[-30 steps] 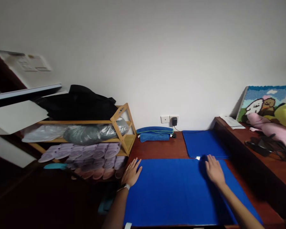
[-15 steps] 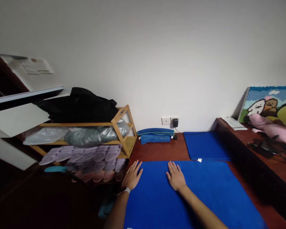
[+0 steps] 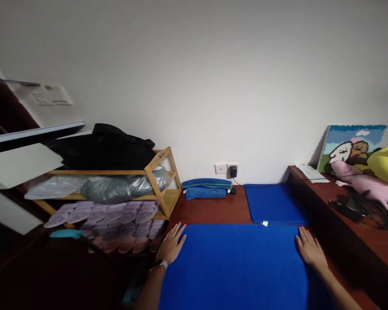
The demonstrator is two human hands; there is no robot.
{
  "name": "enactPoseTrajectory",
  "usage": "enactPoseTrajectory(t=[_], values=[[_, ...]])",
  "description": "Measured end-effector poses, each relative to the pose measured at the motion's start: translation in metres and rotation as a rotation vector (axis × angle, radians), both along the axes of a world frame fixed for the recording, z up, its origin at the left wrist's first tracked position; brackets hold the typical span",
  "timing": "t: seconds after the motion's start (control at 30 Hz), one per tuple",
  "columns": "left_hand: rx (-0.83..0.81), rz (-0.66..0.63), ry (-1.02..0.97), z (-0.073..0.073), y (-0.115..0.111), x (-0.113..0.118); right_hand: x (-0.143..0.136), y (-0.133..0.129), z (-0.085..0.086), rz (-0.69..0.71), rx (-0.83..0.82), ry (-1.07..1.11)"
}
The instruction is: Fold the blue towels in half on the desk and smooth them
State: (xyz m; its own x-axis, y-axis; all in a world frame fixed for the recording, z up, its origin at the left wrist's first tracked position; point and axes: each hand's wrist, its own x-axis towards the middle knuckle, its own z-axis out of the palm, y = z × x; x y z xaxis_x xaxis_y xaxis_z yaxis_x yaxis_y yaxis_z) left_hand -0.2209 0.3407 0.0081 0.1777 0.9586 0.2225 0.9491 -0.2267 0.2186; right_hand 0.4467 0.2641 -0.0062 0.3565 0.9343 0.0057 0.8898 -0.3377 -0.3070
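A large blue cloth point(image 3: 239, 262), which looks like a towel, lies spread flat over the reddish-brown wooden surface point(image 3: 210, 213). At its far left corner rests my left hand point(image 3: 172, 244), palm down with fingers stretched out, a watch on the wrist. My right hand point(image 3: 312, 249) lies flat with fingers extended at the cloth's far right corner. Behind the cloth, a folded blue towel point(image 3: 276, 202) with a white tag sits to the right. Two rolled or folded blue towels point(image 3: 207, 188) lie against the wall.
On the left stands a wooden shoe rack point(image 3: 163, 185) with several lilac slippers point(image 3: 116, 212), plastic-wrapped bundles and a black bag point(image 3: 106, 148). A raised ledge point(image 3: 339, 189) at right holds a pink plush toy point(image 3: 362, 183), cables and a picture point(image 3: 352, 146). A black adapter point(image 3: 233, 171) is plugged into the wall.
My right hand has slid right across the cloth, from its middle to the far right corner. My left hand stays at the left corner. The view has tilted slightly up.
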Motion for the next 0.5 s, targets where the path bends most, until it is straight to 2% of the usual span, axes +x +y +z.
enactPoseTrajectory(t=[0.17, 0.23, 0.33, 0.43, 0.5], values=[[0.002, -0.008, -0.001, -0.001, 0.000, -0.001, 0.000, 0.001, -0.007, 0.004, 0.058, 0.074], [0.009, -0.013, -0.004, -0.001, 0.000, -0.001, -0.001, 0.001, -0.002, 0.001, 0.060, 0.084], [0.010, -0.021, -0.004, -0.002, -0.001, 0.000, -0.010, 0.000, 0.014, -0.031, 0.066, 0.085], [0.014, -0.017, -0.012, -0.003, -0.002, 0.001, -0.046, 0.000, 0.032, -0.039, 0.121, 0.065], [0.012, -0.010, -0.017, -0.003, -0.002, 0.002, -0.093, 0.000, 0.041, 0.042, 0.159, 0.056]])
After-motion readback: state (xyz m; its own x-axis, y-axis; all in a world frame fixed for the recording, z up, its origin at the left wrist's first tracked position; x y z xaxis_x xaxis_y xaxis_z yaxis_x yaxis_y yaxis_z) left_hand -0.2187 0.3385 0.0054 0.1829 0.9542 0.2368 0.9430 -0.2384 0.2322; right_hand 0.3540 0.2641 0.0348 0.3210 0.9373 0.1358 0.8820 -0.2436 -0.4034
